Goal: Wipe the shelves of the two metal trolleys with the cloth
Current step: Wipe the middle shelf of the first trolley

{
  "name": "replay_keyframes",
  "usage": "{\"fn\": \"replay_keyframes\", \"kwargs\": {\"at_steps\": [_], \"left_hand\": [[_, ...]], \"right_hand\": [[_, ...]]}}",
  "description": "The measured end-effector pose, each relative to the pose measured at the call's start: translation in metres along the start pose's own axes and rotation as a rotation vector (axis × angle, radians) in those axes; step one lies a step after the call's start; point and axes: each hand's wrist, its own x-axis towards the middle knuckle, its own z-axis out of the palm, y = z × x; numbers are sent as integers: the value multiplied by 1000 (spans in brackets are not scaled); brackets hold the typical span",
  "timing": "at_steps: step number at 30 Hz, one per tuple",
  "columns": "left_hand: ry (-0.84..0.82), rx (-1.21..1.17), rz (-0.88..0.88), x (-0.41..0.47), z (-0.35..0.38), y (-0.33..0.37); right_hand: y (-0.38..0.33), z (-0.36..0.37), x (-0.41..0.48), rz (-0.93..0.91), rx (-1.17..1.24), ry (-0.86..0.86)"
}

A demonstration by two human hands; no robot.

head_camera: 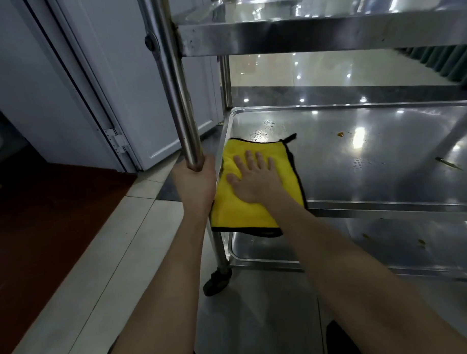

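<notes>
1. My left hand [194, 182] grips the trolley's upright post [175, 99] near the corner, fingers clamped around the steel tube.
2. My right hand [253, 180] lies flat on the yellow cloth [241, 211], fingers [258, 160] stretched out and slightly apart, palm pressing down.
3. The cloth has a black edge and sits at the near left corner of the middle shelf [372, 158]; its near end hangs over the shelf rim.
4. Water droplets [267, 128] dot the shelf just beyond the cloth, and small brown specks [340, 134] lie farther right.
5. The top shelf [315, 39] is above, the bottom shelf [388, 248] below, with a few specks on it too.
6. A black caster [217, 280] stands on the tiled floor [139, 246] under the post.
7. A white door [96, 75] is to the left of the trolley.
</notes>
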Motion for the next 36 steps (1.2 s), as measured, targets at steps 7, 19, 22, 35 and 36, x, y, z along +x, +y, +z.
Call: {"fn": "replay_keyframes", "kwargs": {"at_steps": [7, 19, 22, 35, 36], "left_hand": [[-19, 10, 30, -3, -3, 5], [-34, 47, -51, 13, -13, 6], [-31, 72, -71, 25, -24, 3], [-315, 673, 593, -73, 80, -29], [-386, 678, 500, -71, 92, -29]], "right_hand": [[11, -6, -10, -50, 2, 2], [82, -26, -48, 60, 0, -21], [79, -25, -48, 20, 39, -35], [109, -31, -71, 95, 47, -16], [111, -31, -72, 95, 57, -14]]}}
